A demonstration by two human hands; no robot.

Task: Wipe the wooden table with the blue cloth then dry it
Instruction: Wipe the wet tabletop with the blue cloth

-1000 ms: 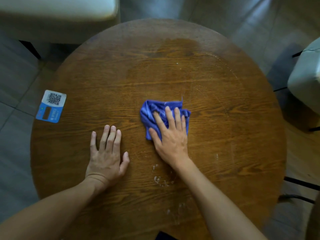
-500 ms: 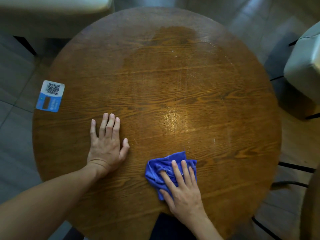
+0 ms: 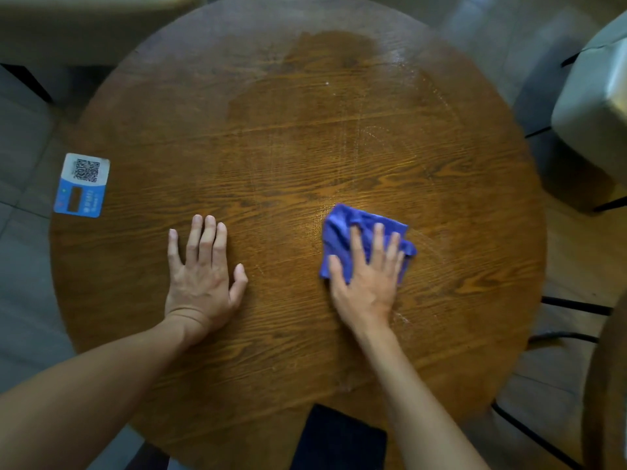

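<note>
A round wooden table (image 3: 305,137) fills the view, with a darker wet patch at its far middle and faint wipe streaks to the right. The crumpled blue cloth (image 3: 342,228) lies right of the table's centre. My right hand (image 3: 369,276) presses flat on the cloth, fingers spread over it and covering its near half. Flat on the bare wood to the left rests my left hand (image 3: 200,273), fingers slightly apart and holding nothing.
A blue and white QR code card (image 3: 83,184) sits at the table's left edge. A pale cushioned seat (image 3: 597,106) stands at the right, another pale seat (image 3: 84,25) at the far left. Black chair legs (image 3: 573,305) show at the lower right.
My right hand pulled the cloth from the centre to the near edge, then pushed it back up and to the right. The left hand stayed planted.
</note>
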